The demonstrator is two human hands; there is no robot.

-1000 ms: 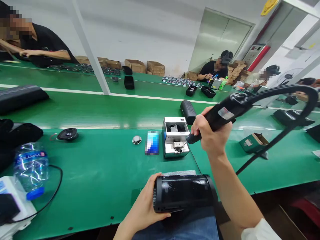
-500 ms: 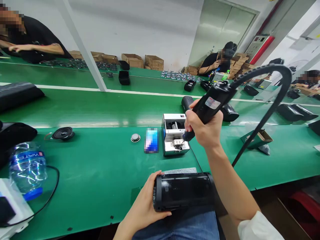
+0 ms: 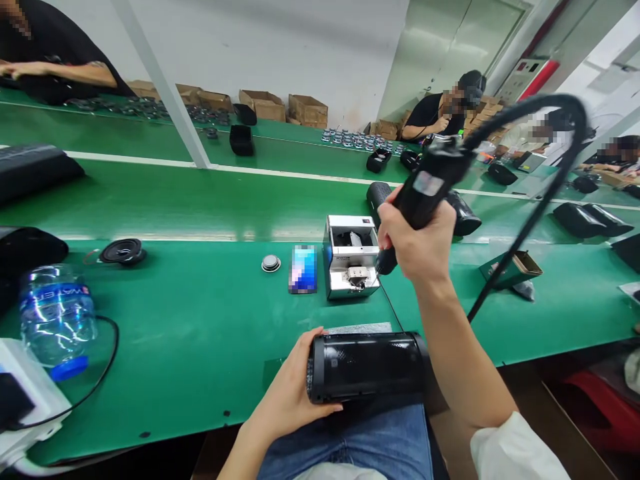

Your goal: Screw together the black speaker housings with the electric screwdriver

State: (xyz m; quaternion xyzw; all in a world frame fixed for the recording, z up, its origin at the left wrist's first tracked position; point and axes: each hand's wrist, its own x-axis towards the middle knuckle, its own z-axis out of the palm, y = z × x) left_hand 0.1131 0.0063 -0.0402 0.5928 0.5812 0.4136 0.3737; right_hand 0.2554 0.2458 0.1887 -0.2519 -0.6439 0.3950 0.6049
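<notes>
My left hand [image 3: 295,383] grips the left end of a black speaker housing [image 3: 373,367], which lies sideways above my lap at the bench edge. In my right hand [image 3: 423,233] is a black electric screwdriver [image 3: 425,187], tilted with its lower end down and left. That tip is beside the right side of a small silver-fronted screw feeder [image 3: 353,257]; a thin bit is hard to make out there. A thick black cable [image 3: 540,207] loops from the screwdriver's top down to the right. Behind the housing a grey foam sheet [image 3: 360,328] shows partly.
Left of the feeder lie a phone [image 3: 303,270] and a round metal-rimmed part [image 3: 271,263]. A loose speaker driver [image 3: 123,252] and an upturned water bottle [image 3: 57,320] are farther left. A green box [image 3: 510,270] stands right. People work across the bench.
The screwdriver has moved right and slightly up, its tip leaving the feeder's front tray for the feeder's right side. My left hand keeps its hold on the housing. The whole view has shifted slightly.
</notes>
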